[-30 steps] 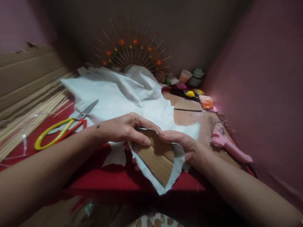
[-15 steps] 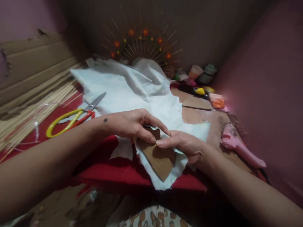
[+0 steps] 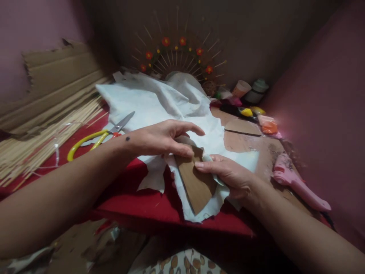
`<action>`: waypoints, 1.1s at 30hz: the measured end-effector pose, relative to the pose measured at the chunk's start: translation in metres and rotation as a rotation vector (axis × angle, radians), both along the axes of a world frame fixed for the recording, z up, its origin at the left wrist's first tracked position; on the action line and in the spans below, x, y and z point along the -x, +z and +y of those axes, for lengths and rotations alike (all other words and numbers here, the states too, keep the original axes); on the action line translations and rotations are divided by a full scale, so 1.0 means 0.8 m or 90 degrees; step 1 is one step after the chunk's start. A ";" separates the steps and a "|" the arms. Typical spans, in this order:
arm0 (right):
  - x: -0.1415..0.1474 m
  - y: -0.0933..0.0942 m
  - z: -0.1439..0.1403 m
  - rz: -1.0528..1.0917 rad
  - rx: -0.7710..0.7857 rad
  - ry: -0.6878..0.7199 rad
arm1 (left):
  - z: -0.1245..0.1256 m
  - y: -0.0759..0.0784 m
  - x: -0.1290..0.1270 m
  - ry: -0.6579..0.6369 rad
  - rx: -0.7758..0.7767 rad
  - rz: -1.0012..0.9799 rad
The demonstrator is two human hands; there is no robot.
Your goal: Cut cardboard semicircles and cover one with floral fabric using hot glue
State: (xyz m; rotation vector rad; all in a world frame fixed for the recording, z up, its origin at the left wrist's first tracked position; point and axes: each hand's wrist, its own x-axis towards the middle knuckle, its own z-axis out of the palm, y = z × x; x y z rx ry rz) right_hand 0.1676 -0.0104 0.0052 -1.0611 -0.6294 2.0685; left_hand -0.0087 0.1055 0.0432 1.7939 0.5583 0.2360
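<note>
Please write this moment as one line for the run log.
left hand: pressing brown card piece | right hand: folding white cloth edge over card | nearby: scissors, glue gun

Both forearms are seen entering from the lower corners — the left from about 8 o'clock, the right from about 4 o'clock — and are brought together near the centre. The left hand is held palm down, its index finger stretched out toward 3 o'clock while the thumb is pressed flat beneath it. The right hand is laid low at 4 o'clock of the left, knuckles up, fingers curled and pinched, fingertips aimed toward 9 o'clock — the two hands nearly touching.
</note>
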 end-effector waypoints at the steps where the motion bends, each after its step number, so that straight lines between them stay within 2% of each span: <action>1: 0.000 0.001 0.001 -0.007 -0.010 -0.018 | 0.002 0.000 0.001 0.041 0.005 -0.024; 4: -0.003 0.004 0.004 -0.012 -0.049 -0.098 | 0.010 -0.005 0.002 0.149 0.043 -0.109; 6: -0.005 0.005 0.008 0.000 -0.066 -0.151 | 0.014 -0.011 0.001 0.166 0.091 -0.139; 9: -0.007 0.005 0.012 0.013 -0.068 -0.199 | 0.016 -0.020 -0.001 0.107 0.154 -0.143; 15: -0.006 0.002 0.015 0.025 -0.106 -0.233 | 0.009 -0.021 -0.001 -0.007 0.104 -0.110; 18: -0.004 0.001 0.015 0.024 -0.113 -0.249 | 0.007 -0.023 0.000 -0.066 0.118 -0.068; 21: -0.003 0.001 0.015 0.027 -0.118 -0.279 | 0.001 -0.029 -0.003 -0.085 0.130 -0.048; 27: 0.002 0.001 0.016 0.062 -0.167 -0.298 | -0.022 -0.037 -0.017 0.020 0.186 -0.114; 33: 0.002 -0.002 0.017 0.088 -0.171 -0.342 | -0.033 -0.031 -0.022 0.088 0.210 -0.059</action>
